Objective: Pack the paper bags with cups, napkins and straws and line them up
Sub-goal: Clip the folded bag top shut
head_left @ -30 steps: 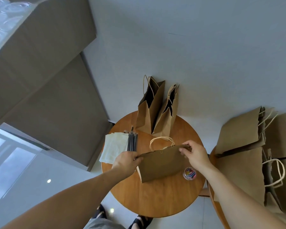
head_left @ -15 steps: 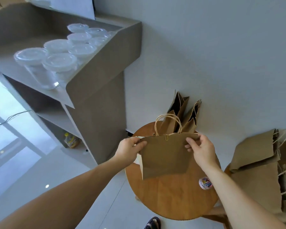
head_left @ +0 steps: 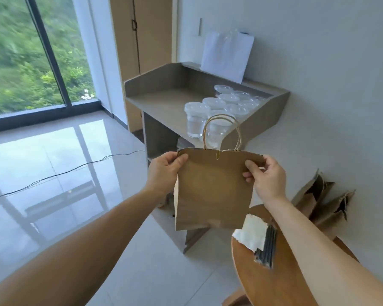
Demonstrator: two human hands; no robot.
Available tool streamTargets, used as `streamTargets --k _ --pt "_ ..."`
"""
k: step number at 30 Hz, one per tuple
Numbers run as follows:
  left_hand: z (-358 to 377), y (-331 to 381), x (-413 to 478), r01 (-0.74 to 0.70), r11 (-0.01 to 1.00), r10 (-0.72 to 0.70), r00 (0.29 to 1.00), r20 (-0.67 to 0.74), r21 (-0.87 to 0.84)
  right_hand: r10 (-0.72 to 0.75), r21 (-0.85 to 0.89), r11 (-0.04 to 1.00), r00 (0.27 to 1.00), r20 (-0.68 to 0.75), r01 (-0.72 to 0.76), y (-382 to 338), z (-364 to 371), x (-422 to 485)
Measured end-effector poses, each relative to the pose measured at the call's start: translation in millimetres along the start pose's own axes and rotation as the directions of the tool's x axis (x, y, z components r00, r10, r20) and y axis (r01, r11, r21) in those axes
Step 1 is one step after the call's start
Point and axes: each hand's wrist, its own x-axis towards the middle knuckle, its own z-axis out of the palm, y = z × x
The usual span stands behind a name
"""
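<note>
I hold a flat brown paper bag (head_left: 212, 191) upright in the air by its top corners. My left hand (head_left: 164, 171) pinches the left corner and my right hand (head_left: 263, 175) pinches the right corner. Its twine handle stands up in front of several clear lidded cups (head_left: 219, 109) on a grey counter (head_left: 164, 102). Below the bag, white napkins (head_left: 251, 234) and dark straws (head_left: 266, 248) lie on a round wooden table (head_left: 274, 283). Two opened paper bags (head_left: 323, 202) stand at the table's far edge against the wall.
The counter has open shelves underneath and a white sheet (head_left: 227, 55) leaning on the wall behind the cups. A black cable (head_left: 64, 171) runs across the glossy tiled floor. A large window (head_left: 31, 51) and a wooden door (head_left: 142, 51) are at the left.
The bag rose off the round table into the air, still held by both hands. My view swung up and left from the table toward the counter with the cups.
</note>
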Motion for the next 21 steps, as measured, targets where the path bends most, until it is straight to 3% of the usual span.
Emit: streamTargets --k 10,21 --pt "-122 72 81 -0.204 0.975 0.221 0.929 -0.296 0.089 -0.091 0.183 0.981 0.979 0.180 0.058 -91 150 72" --pt "-161 151 257 -0.400 0.892 0.450 0.833 -0.321 0.210 -0.225 0.301 0.945 0.917 0.330 0.124 -179 249 264"
